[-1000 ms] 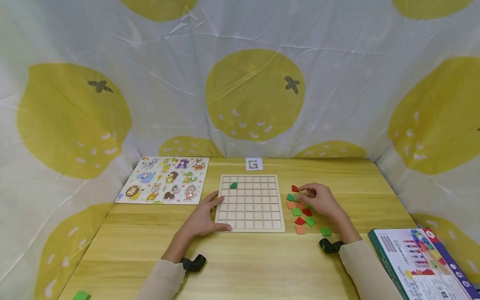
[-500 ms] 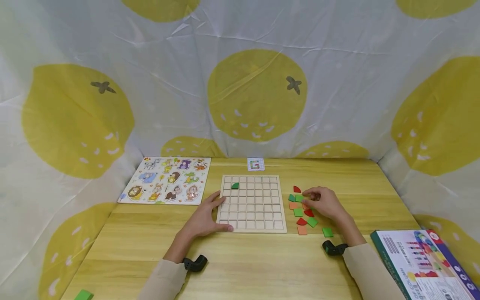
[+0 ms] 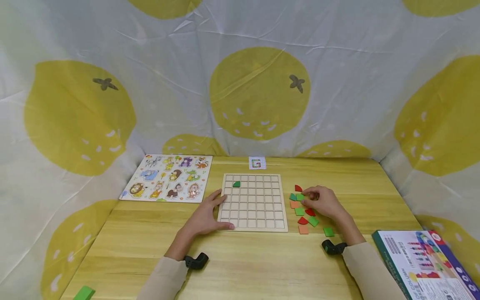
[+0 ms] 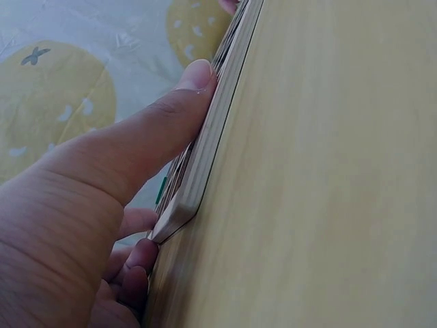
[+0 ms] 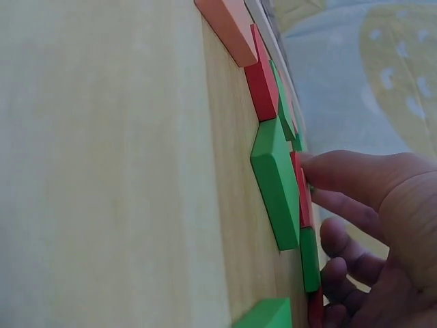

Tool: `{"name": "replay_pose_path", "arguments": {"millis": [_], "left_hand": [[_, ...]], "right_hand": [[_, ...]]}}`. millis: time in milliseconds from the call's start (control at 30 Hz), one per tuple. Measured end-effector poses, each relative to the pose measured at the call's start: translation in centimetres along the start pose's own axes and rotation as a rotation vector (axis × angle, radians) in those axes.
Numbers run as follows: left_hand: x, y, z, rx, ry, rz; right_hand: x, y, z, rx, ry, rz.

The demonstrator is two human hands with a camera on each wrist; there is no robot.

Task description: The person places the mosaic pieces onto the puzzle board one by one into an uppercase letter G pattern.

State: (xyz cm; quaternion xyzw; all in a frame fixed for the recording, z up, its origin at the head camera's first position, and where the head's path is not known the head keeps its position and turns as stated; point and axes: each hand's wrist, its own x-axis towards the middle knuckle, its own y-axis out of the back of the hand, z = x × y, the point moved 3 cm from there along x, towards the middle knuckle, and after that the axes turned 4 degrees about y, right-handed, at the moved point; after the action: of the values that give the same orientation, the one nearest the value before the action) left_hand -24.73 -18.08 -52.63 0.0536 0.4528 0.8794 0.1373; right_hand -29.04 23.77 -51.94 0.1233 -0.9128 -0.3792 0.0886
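My left hand (image 3: 205, 215) rests at the near-left corner of a wooden grid board (image 3: 252, 203); its thumb lies on the front edge and its spread fingers touch the left side. A dark green quarter-circle tile (image 3: 236, 184) sits in an upper-left cell. My right hand (image 3: 325, 202) hovers low over a loose cluster of tiles to the right, thumb and index finger apart. A green square tile (image 3: 299, 197) is at its fingertips, with a red quarter-circle tile (image 3: 298, 188) just beyond. In the right wrist view, the thumb tip overlaps a red tile (image 5: 301, 191); nothing shows between the fingers.
Behind the board lies a small card with a letter G (image 3: 257, 163). An animal puzzle board (image 3: 165, 178) is at back left. A printed box (image 3: 420, 262) lies at front right, a green block (image 3: 84, 293) at front left. Patterned cloth (image 3: 258, 96) encloses the table.
My right hand has drawn slightly back from the upper red tile and now covers one orange tile that showed before. My left hand stays at the board. The head view has shifted slightly.
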Motion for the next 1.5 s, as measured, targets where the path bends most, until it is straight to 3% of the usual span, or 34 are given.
{"name": "replay_pose_path", "arguments": {"millis": [633,1200,1500], "left_hand": [[0.2,-0.4,0.0,-0.001,-0.007,-0.001],[-0.1,-0.2,-0.1,-0.007,-0.016,-0.034],[-0.2,-0.2,-0.2,-0.009,-0.025,-0.023]], "right_hand": [[1.2,0.3,-1.8,0.036,0.014,0.068],[5.1,-3.2,-6.7,0.096,0.090,0.023],[7.6,-6.3,-8.4,0.116,0.124,-0.027]]}}
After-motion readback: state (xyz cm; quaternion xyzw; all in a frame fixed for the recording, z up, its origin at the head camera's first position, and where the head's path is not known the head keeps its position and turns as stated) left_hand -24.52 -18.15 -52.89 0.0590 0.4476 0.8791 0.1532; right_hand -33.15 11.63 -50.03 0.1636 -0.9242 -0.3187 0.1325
